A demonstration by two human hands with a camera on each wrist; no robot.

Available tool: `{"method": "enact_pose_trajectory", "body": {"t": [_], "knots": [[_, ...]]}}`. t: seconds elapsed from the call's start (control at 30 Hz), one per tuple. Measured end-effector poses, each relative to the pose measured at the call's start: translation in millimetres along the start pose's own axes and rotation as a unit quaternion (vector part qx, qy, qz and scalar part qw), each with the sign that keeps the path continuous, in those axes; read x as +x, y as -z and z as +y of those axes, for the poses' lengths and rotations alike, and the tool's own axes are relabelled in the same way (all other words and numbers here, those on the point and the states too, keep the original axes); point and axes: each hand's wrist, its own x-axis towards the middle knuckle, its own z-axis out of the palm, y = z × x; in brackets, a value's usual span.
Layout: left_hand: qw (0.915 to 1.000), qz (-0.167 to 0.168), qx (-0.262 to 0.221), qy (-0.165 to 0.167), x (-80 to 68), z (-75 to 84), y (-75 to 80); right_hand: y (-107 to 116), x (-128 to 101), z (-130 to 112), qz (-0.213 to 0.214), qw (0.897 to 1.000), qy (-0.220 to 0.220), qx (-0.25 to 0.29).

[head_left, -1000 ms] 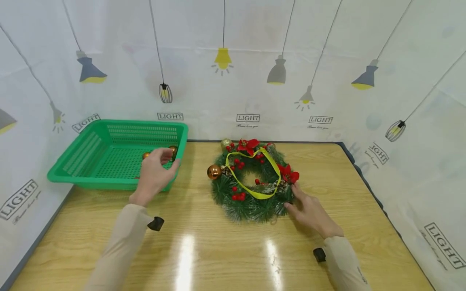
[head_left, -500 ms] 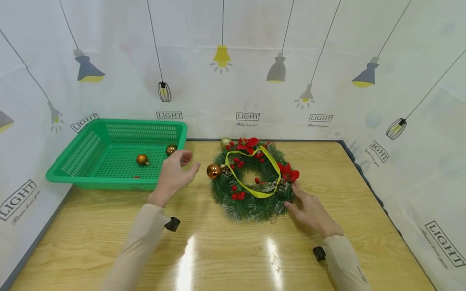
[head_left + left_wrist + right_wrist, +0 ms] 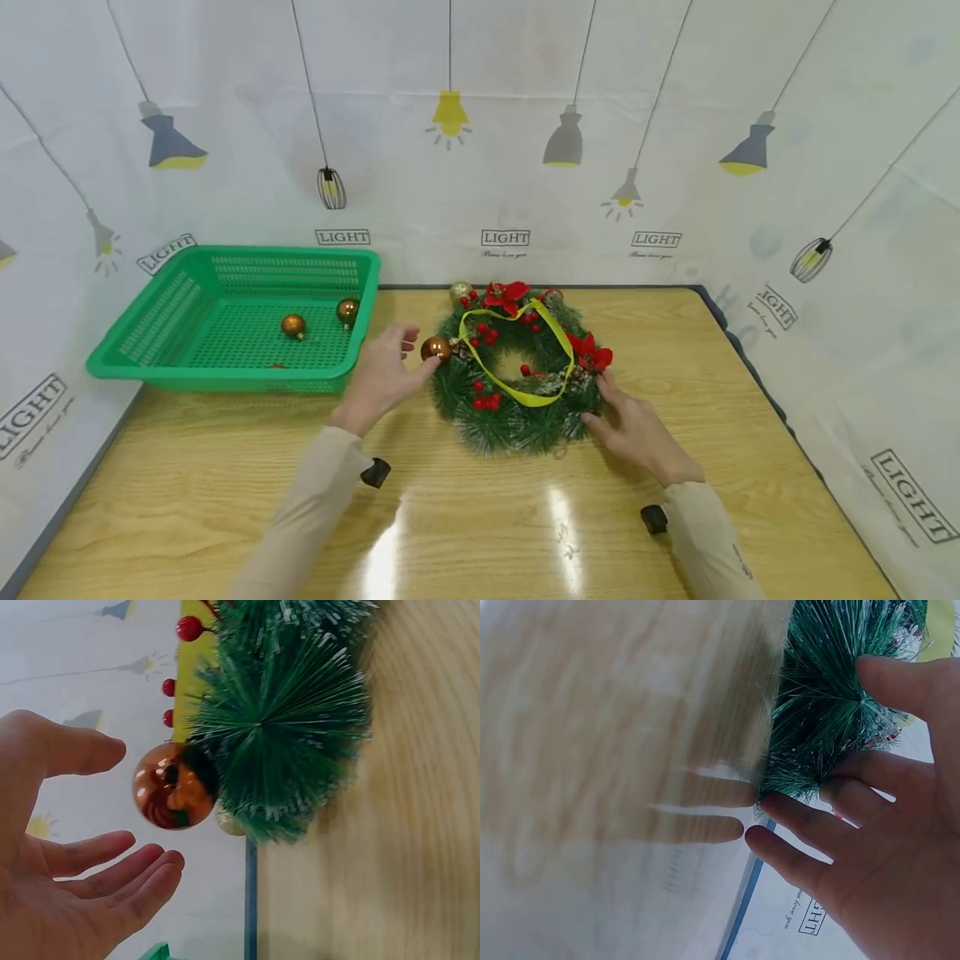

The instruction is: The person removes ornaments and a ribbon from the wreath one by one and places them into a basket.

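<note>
A green Christmas wreath (image 3: 495, 433) with red flowers, berries and pine cones lies on the wooden table. A yellow ribbon loop (image 3: 535, 399) lies across its top. At its left side a shiny copper bauble (image 3: 436, 350) sticks out. My left hand (image 3: 382, 375) is beside this bauble; the left wrist view has the thumb and fingers (image 3: 154, 889) spread apart with a gap to the bauble (image 3: 174, 787). My right hand (image 3: 641, 433) rests against the wreath's lower right edge. In the right wrist view its fingers (image 3: 795, 859) are extended and its thumb touches the needles (image 3: 832, 697).
A green plastic basket (image 3: 225, 377) stands at the left with an orange-gold bauble (image 3: 293, 326), a brown-gold bauble (image 3: 347, 311) and a partly hidden red thing (image 3: 276, 366). A pale gold bauble (image 3: 460, 291) sits at the wreath's back left. A printed backdrop (image 3: 412, 192) rises behind the table.
My left hand has moved right, from over the basket to beside the copper bauble on the wreath. The right hand has stayed at the wreath's edge. The head view has shifted slightly.
</note>
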Motion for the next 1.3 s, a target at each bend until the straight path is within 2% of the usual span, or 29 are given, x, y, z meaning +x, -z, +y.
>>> {"method": "enact_pose_trajectory", "body": {"t": [0.17,0.53,0.93,1.3], "knots": [[0.9996,-0.013,-0.023,0.008,3.3,-1.1,-12.9,1,-1,0,0.0,1.0,-0.005,0.005],[0.9972,0.025,-0.071,-0.007,7.2,-8.4,-24.0,-1,0,2,0.001,1.0,-0.006,-0.008],[0.9968,0.044,-0.056,-0.038,15.9,4.1,-24.4,1,0,0,0.004,1.0,-0.004,-0.005],[0.9966,0.038,-0.042,-0.06,20.2,16.6,-21.9,2,-2,-2,-0.003,1.0,-0.009,0.007]]}}
